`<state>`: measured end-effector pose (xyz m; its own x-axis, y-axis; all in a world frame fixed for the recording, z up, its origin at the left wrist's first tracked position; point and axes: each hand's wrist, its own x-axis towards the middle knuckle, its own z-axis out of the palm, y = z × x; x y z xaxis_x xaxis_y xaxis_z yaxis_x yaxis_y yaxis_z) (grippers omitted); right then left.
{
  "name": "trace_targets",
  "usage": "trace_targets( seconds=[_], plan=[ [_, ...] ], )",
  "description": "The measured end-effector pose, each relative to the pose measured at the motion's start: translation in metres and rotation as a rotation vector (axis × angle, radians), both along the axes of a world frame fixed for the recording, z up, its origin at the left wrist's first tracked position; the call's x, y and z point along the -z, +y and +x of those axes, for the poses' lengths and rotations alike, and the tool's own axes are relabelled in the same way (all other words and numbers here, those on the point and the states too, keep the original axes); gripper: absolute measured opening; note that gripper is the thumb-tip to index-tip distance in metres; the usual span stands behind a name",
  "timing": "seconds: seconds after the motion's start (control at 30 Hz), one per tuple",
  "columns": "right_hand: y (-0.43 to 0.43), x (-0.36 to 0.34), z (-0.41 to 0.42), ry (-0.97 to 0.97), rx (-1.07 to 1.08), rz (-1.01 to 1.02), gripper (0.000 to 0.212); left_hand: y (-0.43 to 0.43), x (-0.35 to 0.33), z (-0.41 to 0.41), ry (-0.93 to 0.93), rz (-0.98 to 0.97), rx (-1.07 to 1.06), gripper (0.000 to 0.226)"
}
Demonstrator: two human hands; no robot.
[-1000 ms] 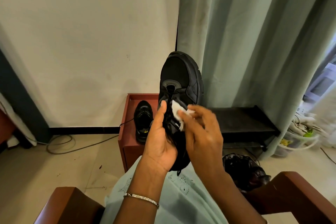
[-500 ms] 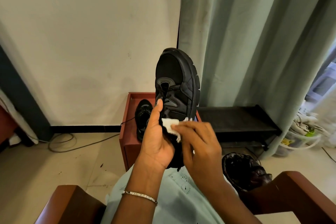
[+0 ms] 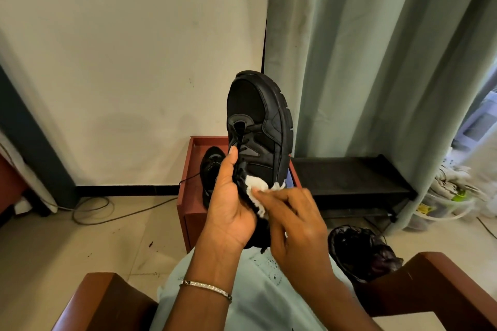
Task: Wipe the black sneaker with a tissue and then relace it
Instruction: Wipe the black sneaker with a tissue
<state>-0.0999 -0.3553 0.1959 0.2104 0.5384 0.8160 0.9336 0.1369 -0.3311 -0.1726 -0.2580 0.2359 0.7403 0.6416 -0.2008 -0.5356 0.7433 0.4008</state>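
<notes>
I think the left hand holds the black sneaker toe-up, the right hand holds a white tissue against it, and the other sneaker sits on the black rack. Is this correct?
Not quite. The head view shows the other sneaker on the red-brown box, not on the black rack beside it. The rest is right.

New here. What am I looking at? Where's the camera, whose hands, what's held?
There is no robot here, just a person's two bare hands. A wide-angle camera worn on the person's head films them, looking forward and down. The left hand grips a black sneaker, with the toe uppermost in the picture. The right hand pinches a white tissue against the sneaker near the laces. Behind them, a second black shoe sits on a red-brown box. To the right are a black shelf and a black bag.
</notes>
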Motion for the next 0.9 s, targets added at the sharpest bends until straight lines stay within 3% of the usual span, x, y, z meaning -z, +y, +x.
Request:
trace_targets(
  seconds=[0.2, 0.4, 0.57, 0.7, 0.9],
  plan=[
    [0.023, -0.029, 0.021, 0.022, 0.139, 0.073, 0.021, -0.008, -0.002, 0.003, -0.042, -0.018, 0.007, 0.048],
    [-0.002, -0.001, -0.012, -0.008, -0.037, -0.001, 0.031, 0.003, -0.003, -0.004, 0.028, -0.039, 0.037, 0.055],
    [0.009, -0.008, 0.007, -0.050, 0.010, 0.081, 0.042, -0.002, 0.000, -0.001, 0.007, -0.054, 0.027, 0.056],
    [0.026, -0.026, 0.027, -0.019, 0.103, 0.149, 0.037, -0.005, 0.002, 0.001, -0.042, -0.052, 0.025, 0.051],
    [0.006, 0.007, -0.004, -0.021, -0.003, 0.087, 0.036, 0.005, -0.001, -0.004, 0.002, -0.063, 0.021, 0.053]
  ],
)
